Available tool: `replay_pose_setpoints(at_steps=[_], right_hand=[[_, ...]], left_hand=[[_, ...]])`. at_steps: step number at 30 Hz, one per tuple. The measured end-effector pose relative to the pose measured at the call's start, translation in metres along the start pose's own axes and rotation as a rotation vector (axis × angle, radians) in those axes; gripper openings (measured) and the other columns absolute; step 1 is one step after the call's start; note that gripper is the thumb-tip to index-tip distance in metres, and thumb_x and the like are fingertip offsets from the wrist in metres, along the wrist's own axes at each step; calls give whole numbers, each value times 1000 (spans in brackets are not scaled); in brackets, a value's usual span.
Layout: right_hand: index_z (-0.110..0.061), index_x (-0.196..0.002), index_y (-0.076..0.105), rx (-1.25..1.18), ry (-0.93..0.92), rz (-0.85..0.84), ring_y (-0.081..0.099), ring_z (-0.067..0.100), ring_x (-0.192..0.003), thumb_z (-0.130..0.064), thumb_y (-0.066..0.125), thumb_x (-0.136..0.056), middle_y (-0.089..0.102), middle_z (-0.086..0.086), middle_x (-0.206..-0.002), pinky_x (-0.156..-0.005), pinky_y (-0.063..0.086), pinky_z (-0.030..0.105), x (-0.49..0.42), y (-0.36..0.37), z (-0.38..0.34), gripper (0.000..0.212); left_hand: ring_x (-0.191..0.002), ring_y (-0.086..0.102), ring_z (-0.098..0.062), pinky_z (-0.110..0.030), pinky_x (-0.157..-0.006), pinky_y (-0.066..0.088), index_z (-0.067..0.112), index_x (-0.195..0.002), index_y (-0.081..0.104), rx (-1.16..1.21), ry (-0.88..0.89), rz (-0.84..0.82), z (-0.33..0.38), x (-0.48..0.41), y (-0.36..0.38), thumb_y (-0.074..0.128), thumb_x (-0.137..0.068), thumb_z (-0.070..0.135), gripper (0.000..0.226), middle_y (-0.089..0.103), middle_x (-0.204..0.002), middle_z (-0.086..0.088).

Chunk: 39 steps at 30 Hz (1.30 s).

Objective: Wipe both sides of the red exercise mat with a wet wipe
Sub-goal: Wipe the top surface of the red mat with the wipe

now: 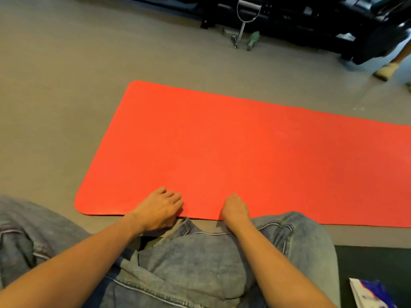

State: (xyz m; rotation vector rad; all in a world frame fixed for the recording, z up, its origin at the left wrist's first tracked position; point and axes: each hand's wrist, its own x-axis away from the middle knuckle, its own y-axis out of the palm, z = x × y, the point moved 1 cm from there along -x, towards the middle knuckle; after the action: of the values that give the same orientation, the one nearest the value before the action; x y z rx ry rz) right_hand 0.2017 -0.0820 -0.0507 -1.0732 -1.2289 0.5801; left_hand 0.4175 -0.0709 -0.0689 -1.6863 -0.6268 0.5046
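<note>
The red exercise mat [233, 141] lies flat on the grey floor, its left end with rounded corners in view and its right end running out of frame. My left hand [159, 210] sits over the mat's near edge, fingers curled on top and the thumb hidden at the edge. A little to the right, my right hand [234, 208] grips the same near edge with curled fingers. I see no wet wipe in either hand.
My knees in blue jeans [200, 258] fill the foreground just short of the mat. A white and blue packet [370, 294] lies on a dark mat at the bottom right. Black gym machines [311, 16] with a cable handle [245, 16] stand at the back. Another person's foot [385, 70] is at the far right.
</note>
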Motion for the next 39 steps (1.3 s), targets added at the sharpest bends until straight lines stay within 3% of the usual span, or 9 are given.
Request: replay_pose_setpoints(at_steps=[5, 9, 12, 15, 19, 23, 28, 35, 39], right_hand=[[0, -132, 37, 5, -30, 2, 48, 30, -124, -5, 39, -95, 49, 15, -133, -97, 42, 34, 2, -8, 1, 38], [1, -127, 36, -70, -150, 86, 53, 36, -114, -14, 43, -93, 54, 21, -122, -87, 44, 37, 16, -20, -6, 37], [0, -119, 40, -123, -288, 90, 55, 39, -105, -17, 44, -93, 56, 24, -115, -81, 43, 39, 28, -20, -20, 31], [0, -117, 39, -150, -417, 48, 55, 41, -102, -19, 40, -97, 56, 26, -111, -76, 42, 41, 46, -4, -48, 28], [0, -129, 33, -96, -561, -45, 54, 43, -104, -10, 39, -96, 55, 27, -113, -76, 41, 44, 64, 23, -87, 34], [-1, -139, 26, 25, -412, -21, 51, 37, -117, -5, 33, -97, 51, 21, -128, -90, 42, 41, 45, 25, -74, 43], [0, -134, 31, 29, -135, 21, 48, 28, -125, -1, 27, -97, 47, 14, -135, -98, 39, 34, 17, 19, -27, 37], [0, -120, 38, -37, -678, 18, 57, 41, -99, -9, 34, -99, 57, 24, -112, -71, 38, 44, 40, 43, -95, 23], [-5, -117, 41, -124, -517, 211, 57, 39, -98, -16, 33, -100, 60, 21, -106, -71, 38, 44, -12, 28, -73, 22]], left_hand=[[-51, 49, -17, -31, -60, 32, 21, -65, 57, -23, 44, -40, -6, -9, -13, 76, -59, 28, 21, 51, -59, 5], [-46, 49, -15, -30, -63, 24, 21, -60, 55, 24, 45, -3, -15, -7, -33, 70, -51, 30, 19, 50, -55, 7], [-45, 51, -12, -26, -63, 26, 25, -59, 57, 85, 30, -25, -28, 5, -42, 51, -56, 36, 13, 54, -55, 10], [-74, 62, -15, -27, -72, 25, 27, -83, 63, 88, 21, -238, -34, 20, -44, 45, -67, 39, 27, 63, -82, 9], [-105, 55, -18, -34, -82, 27, 25, -108, 54, 34, -35, -456, -32, 35, -34, 50, -81, 39, 31, 56, -108, 5], [-116, 50, -19, -35, -86, 30, 24, -119, 49, 14, -131, -482, -38, 39, -19, 50, -88, 51, 41, 53, -119, 5], [-118, 49, -15, -33, -87, 30, 28, -115, 52, 183, -392, -356, -41, 25, -12, 46, -92, 47, 31, 50, -120, 6], [-118, 46, -23, -36, -89, 33, 17, -117, 47, 194, -673, -243, -46, 10, 3, 43, -92, 25, 26, 47, -123, -2], [-116, 45, -28, -38, -90, 34, 11, -118, 48, 290, -866, -162, -50, 3, 12, 47, -90, 20, 29, 46, -123, -8]])
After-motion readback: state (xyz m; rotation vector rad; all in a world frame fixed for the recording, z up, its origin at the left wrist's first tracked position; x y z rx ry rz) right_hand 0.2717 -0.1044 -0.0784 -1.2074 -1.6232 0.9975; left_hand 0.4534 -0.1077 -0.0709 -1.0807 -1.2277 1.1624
